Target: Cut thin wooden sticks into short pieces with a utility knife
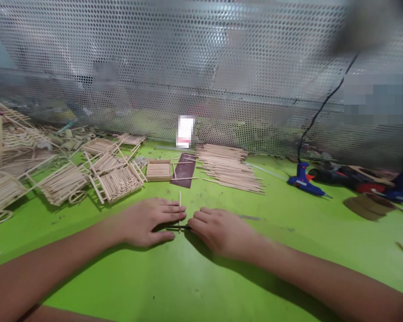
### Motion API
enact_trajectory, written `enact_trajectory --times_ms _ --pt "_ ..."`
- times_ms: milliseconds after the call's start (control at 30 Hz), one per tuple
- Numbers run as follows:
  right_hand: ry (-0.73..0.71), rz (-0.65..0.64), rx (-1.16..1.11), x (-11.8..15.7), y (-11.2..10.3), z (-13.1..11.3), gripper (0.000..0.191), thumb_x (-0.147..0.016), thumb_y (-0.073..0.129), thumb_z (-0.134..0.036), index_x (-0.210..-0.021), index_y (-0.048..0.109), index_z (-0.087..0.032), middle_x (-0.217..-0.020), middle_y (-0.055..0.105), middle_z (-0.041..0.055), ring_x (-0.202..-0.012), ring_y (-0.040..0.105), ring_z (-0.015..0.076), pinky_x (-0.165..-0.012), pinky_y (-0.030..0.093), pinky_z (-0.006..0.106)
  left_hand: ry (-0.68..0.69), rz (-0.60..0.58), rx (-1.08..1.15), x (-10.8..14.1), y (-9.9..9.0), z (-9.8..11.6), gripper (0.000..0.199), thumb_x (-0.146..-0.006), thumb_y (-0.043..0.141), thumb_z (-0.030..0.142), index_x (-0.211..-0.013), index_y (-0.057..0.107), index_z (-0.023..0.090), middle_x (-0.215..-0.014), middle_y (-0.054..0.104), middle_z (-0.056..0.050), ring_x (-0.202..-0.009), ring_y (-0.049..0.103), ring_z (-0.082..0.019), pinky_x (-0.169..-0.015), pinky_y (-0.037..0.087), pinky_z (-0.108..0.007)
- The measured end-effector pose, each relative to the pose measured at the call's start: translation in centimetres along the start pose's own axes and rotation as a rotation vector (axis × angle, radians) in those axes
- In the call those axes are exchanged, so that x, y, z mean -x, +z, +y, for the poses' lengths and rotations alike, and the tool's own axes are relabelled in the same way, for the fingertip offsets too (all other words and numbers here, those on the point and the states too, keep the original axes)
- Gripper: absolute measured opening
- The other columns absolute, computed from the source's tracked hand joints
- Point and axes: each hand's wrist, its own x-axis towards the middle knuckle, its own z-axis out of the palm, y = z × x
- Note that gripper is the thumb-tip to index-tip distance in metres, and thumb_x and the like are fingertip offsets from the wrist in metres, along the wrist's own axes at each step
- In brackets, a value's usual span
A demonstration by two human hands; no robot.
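Note:
My left hand lies flat on the green table, its fingers stretched out and the thumb apart. Those fingers rest across a short, thin wooden stick, pressing it to the tabletop. Close by on the right, my right hand is closed around a thin dark tool, perhaps a blade. The narrow strip of the tool crosses the stick near its lower end and reaches toward my left thumb. Its handle is hidden inside my right fingers.
Small wooden carts filled with sticks crowd the left. A pile of loose sticks lies behind my hands, beside a dark sandpaper-like sheet. A blue glue gun with a cord stands right. Perforated metal sheeting closes the back.

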Motion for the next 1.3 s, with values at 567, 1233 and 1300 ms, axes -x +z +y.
enact_trajectory --times_ms 567,1233,1300 --pt "0.013 0.019 -0.078 0.9 -0.4 0.7 0.008 -0.100 0.058 -0.012 -0.099 0.065 -0.017 -0.086 0.066 0.0027 -0.076 0.055 0.0177 -0.067 0.042 0.030 0.090 0.196 -0.088 0.0 0.7 0.1 0.043 -0.107 0.054 0.040 -0.141 0.064 0.017 -0.137 0.071 -0.013 -0.115 0.070 -0.028 -0.099 0.055 -0.048" --pt "0.032 -0.086 -0.015 -1.9 -0.7 -0.6 0.014 -0.102 0.057 -0.017 -0.110 0.068 -0.015 -0.096 0.073 0.0063 -0.085 0.064 0.0213 -0.070 0.049 0.032 0.183 0.202 -0.227 0.6 -0.5 0.6 0.022 -0.107 0.050 0.019 -0.092 0.066 0.017 -0.077 0.067 -0.001 -0.069 0.055 -0.016 -0.070 0.040 -0.034" --pt "0.024 -0.092 0.007 -1.5 -0.8 -0.4 0.014 -0.102 0.058 -0.017 -0.111 0.067 -0.015 -0.096 0.073 0.0063 -0.084 0.063 0.0212 -0.070 0.049 0.032 0.177 0.224 -0.229 0.5 -0.5 0.4 0.022 -0.108 0.048 0.024 -0.100 0.068 0.017 -0.084 0.071 -0.003 -0.074 0.060 -0.018 -0.075 0.044 -0.036"
